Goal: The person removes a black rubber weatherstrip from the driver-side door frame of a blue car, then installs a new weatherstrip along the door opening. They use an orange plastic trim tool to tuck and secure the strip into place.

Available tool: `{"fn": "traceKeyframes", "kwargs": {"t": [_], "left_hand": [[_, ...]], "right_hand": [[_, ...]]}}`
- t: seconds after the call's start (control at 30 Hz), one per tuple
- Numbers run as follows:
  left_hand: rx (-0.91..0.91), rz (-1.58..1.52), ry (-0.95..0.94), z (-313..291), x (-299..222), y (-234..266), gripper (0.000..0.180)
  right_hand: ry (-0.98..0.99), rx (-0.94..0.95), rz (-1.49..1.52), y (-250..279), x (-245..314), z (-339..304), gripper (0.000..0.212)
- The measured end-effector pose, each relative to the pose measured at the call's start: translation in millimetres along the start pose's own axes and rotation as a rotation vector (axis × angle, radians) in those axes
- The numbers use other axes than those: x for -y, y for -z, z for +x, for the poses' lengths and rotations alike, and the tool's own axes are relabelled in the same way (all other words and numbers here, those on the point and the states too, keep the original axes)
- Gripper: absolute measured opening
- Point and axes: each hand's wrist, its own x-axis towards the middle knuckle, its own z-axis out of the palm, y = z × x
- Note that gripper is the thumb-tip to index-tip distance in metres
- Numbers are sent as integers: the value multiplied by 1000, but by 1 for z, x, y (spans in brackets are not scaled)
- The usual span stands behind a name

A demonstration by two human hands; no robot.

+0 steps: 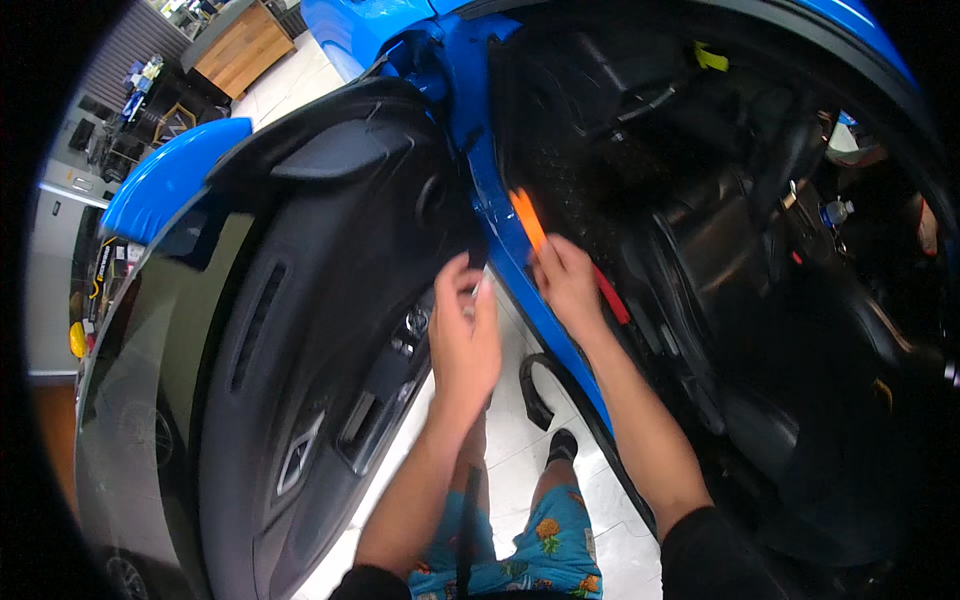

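My right hand [568,285] grips an orange pry tool [528,218], a flat bar with a notched tip. The tool reaches over the blue door sill [535,300] toward the front of the door opening. Close to the lower edge of the opened car door [310,290], my left hand [466,335] is raised with its fingers bent and apart. I see nothing in it, though its fingertips are slightly blurred. Just beyond my right hand, a red strip-like piece [611,297] lies along the inner side of the sill, partly hidden by the hand.
On the white tiled floor, a curved black trim piece [537,392] lies near my foot [563,446]. The black car seat [715,235] fills the right side, with a plastic bottle [836,212] beyond it. A wooden cabinet [243,50] stands far left.
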Motion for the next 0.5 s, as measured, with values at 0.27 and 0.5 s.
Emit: {"fn": "traceKeyframes", "kwargs": {"t": [0.27, 0.5], "left_hand": [[473, -62, 307, -53, 37, 40, 41], [485, -52, 420, -50, 26, 78, 42]], "right_hand": [[111, -76, 450, -97, 44, 214, 34], [299, -215, 269, -103, 52, 232, 34]]}}
